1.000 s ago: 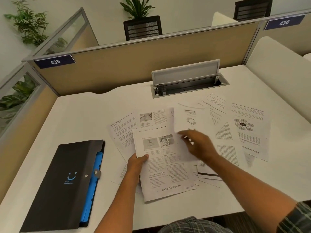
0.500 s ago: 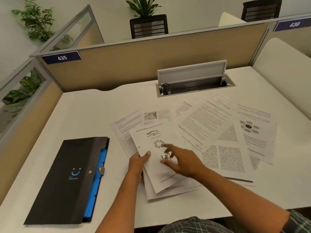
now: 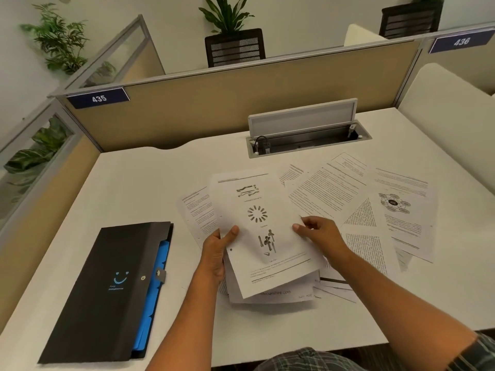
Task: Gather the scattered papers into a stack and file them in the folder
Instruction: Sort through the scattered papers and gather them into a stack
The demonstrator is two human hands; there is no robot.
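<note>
So the stack (image 3: 270, 263) we're building sits near the front edge of the counter (image 3: 134, 188), a bit fanned out, top sheet showing some diagrams. Our left hand (image 3: 215, 254) grips its left edge, thumb on top and fingers curled under, which looks like the anchor so the pile doesn't slide while new sheets land on it. Our right hand (image 3: 320, 235) pinches the right edge of that top sheet, fingers narrow and closed on the paper, probably nudging it square with the ones below.

The rest of the loose papers (image 3: 375, 210) lie spread out to the right and behind the stack, overlapping each other, plus one sheet (image 3: 198, 212) poking out on the left underneath. So we're maybe partway through gathering, plenty left.

The black folder (image 3: 107, 287) lies closed on the left, apart from the papers, blue dividers showing along its edge, snap tab done up. It'll need opening before anything goes in.
</note>
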